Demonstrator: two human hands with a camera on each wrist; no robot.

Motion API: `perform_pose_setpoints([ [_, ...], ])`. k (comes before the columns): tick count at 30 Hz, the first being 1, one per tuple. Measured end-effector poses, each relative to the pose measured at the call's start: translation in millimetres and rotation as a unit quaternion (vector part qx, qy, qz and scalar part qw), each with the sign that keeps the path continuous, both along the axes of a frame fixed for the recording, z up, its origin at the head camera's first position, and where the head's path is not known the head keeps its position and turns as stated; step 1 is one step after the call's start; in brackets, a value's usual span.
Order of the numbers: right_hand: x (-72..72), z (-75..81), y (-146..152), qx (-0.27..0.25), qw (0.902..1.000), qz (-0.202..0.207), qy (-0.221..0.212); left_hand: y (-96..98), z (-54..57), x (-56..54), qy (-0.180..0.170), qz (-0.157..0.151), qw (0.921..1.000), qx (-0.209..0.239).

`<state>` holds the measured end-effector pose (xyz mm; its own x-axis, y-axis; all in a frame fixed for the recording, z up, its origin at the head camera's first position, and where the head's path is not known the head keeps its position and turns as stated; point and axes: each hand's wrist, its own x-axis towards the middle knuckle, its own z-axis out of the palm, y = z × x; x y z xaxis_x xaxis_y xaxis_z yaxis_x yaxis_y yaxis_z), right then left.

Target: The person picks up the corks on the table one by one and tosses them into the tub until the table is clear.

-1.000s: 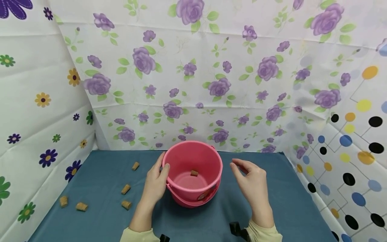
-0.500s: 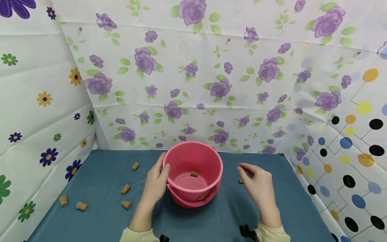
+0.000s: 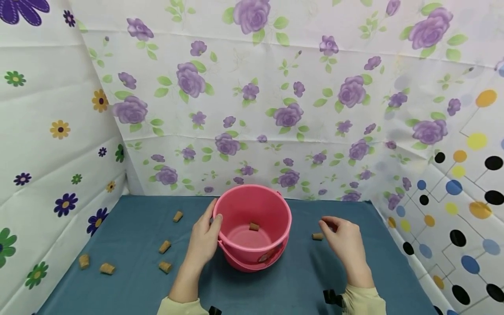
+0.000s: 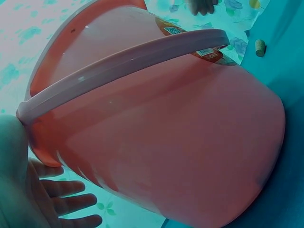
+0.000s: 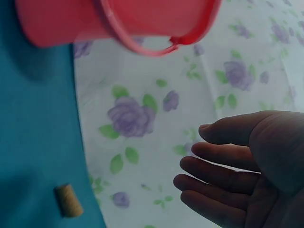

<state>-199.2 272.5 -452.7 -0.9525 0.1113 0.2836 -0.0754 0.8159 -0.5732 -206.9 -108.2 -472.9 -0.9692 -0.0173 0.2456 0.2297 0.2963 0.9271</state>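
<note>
A pink bucket (image 3: 256, 261) stands on the blue cloth, its handle (image 4: 137, 57) hanging down at the front. My left hand (image 3: 204, 234) rests against the bucket's left side near the rim. In the left wrist view its fingers (image 4: 71, 204) extend straight and spread beside the wall. Inside, on the bottom, lies a brown cork (image 3: 253, 226). My right hand (image 3: 344, 245) hovers to the right of the bucket, with nothing seen in it. Its fingers look slightly bent and apart in the right wrist view. Just left of it another cork (image 3: 317, 236) lies on the cloth.
Several more corks lie scattered at the left, among them one near the back (image 3: 178, 216) and one farther forward (image 3: 107, 268). Patterned sheets rise at the back (image 3: 252, 109) and both sides of the blue cloth (image 3: 134, 236).
My right hand has moved to the right, away from the bucket. A cork on the cloth, out of sight a second ago, now shows beside it. The left hand and bucket hold still.
</note>
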Motion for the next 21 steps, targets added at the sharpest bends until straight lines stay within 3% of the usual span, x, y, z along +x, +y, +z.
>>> perform_pose_setpoints([
  [14, -21.7, -40.8, 23.9, 0.029, 0.9962, 0.007, -0.081, 0.0, -1.9, -0.2, 0.007, -0.006, 1.0, 0.003],
  [21, -28.2, -53.1, 26.3, 0.047, 0.9948, -0.004, -0.09, -0.1, -1.6, 0.1, 0.005, -0.008, 0.9999, 0.005],
])
